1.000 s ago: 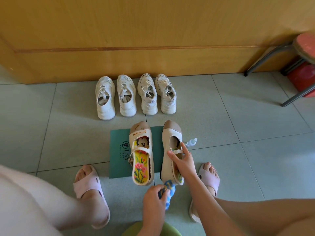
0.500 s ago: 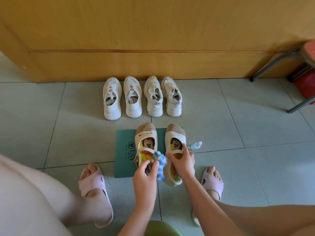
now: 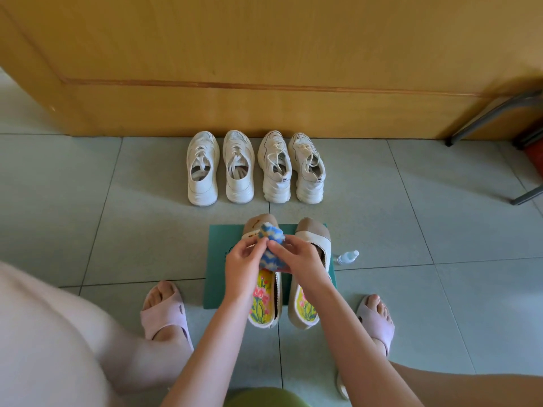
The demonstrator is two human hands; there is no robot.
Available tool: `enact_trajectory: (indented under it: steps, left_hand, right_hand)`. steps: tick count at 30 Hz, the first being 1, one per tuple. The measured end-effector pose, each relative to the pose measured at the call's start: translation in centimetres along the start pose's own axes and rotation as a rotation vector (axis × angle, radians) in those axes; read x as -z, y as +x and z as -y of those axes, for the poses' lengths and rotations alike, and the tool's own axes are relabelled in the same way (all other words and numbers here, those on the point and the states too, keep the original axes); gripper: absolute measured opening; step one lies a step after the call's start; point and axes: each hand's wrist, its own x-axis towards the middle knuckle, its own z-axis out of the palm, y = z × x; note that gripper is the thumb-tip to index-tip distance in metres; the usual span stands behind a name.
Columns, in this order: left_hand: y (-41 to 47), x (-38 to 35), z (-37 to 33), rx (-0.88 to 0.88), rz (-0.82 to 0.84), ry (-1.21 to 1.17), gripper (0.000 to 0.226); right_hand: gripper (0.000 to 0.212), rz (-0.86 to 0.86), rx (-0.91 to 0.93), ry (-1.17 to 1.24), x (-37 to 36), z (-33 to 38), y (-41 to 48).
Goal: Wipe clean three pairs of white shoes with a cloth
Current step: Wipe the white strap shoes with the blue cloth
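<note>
Present on inspection: four white sneakers (image 3: 202, 171), two strap shoes (image 3: 313, 236), one blue cloth (image 3: 271, 236), one green mat (image 3: 220, 259), one small bottle (image 3: 346, 257), two pink slippers (image 3: 163, 315).

This looks like a home, by the door. A wide wooden door (image 3: 264, 54) fills the top. Below, white shoes (image 3: 239, 183) stand in a row on grey floor tiles (image 3: 88, 201).

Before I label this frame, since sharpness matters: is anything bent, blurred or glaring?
Head view: the wide lens bows the door groove and tile joints; the sneakers look sharp; the cloth looks slightly soft; lighting even, no glare.
</note>
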Motion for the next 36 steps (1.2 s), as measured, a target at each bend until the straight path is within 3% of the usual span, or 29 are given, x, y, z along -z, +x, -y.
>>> enact_trajectory:
  steps: [3, 5, 8, 11, 14, 18, 28, 36]
  left_hand:
    - [0.9, 0.3, 0.2, -0.014, 0.017, 0.034, 0.007]
    - [1.7, 0.7, 1.3, -0.036, -0.026, 0.136, 0.01]
    - [2.9, 1.5, 3.7, -0.076, -0.081, 0.413, 0.038]
    - [3.1, 1.8, 5.4, -0.011, -0.104, 0.608, 0.06]
    - [3.2, 2.0, 6.1, 0.047, -0.057, 0.58, 0.043]
    - [3.7, 2.7, 6.4, -0.021, -0.103, 0.611, 0.023]
    - [4.4, 4.9, 5.3, -0.101, -0.173, 0.678, 0.014]
    - [4.3, 4.9, 5.4, -0.01, -0.176, 0.599, 0.02]
  right_hand:
    - [0.038, -0.064, -0.097, 0.163, 0.1, -0.6, 1.1]
    - [0.031, -0.131, -0.121, 0.187, 0.4, -0.8, 1.9]
    - [0.027, -0.222, -0.127, 0.165, 1.2, -1.1, 3.1]
    - [0.045, -0.249, -0.103, 0.202, 2.1, -0.9, 3.8]
    - [0.041, -0.225, -0.093, 0.2, 2.5, -0.7, 4.3]
    - [0.036, -0.231, -0.082, 0.195, 2.4, -0.4, 5.1]
    - [0.028, -0.266, -0.074, 0.093, 1.3, 0.0, 7.3]
    - [0.026, -0.348, 0.089, -0.407, -0.2, 1.8, 10.8]
